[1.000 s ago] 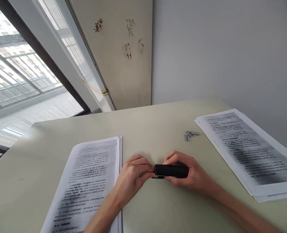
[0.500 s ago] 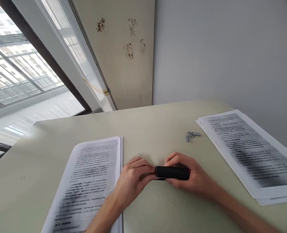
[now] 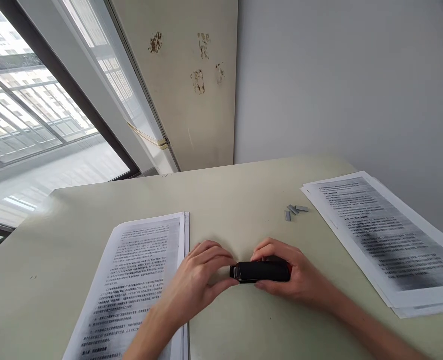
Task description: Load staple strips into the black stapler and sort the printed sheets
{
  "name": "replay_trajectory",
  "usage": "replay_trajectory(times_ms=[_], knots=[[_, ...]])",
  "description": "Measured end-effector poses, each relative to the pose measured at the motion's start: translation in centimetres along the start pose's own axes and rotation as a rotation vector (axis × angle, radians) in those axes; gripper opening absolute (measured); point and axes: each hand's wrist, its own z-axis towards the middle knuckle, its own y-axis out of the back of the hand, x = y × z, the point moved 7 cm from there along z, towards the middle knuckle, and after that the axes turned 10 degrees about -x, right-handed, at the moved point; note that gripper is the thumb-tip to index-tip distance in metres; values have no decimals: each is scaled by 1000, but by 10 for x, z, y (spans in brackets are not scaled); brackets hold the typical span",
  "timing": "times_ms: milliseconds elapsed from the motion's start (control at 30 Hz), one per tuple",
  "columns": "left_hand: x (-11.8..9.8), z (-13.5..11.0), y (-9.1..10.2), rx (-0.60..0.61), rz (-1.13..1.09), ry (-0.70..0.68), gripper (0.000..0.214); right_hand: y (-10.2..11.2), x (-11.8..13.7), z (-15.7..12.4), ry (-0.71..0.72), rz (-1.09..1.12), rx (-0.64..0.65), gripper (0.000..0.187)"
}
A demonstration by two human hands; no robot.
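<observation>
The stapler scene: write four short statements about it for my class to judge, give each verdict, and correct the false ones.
1. The right hand grips the black stapler. True.
2. The grey strips lie on the table, near the right papers. True.
3. The left hand lies on the right papers. False: it is at the stapler's left end.
4. The left papers are blank. False: they show printed text.
</observation>
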Motion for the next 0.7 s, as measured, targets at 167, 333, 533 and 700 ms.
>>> replay_trajectory(times_ms=[167,333,533,700], knots=[[19,-14,27,-89,207,45,43,-1,1,0,-19,-15,7,24],[49,-47,38,-172,394,232,64,-1,1,-1,-32,-42,-2,22],[57,-67,29,-206,478,273,68,-3,-1,-2,-24,-73,5,21],[54,-65,26,-199,522,215,67,-3,-4,-3,-22,-78,-2,23]])
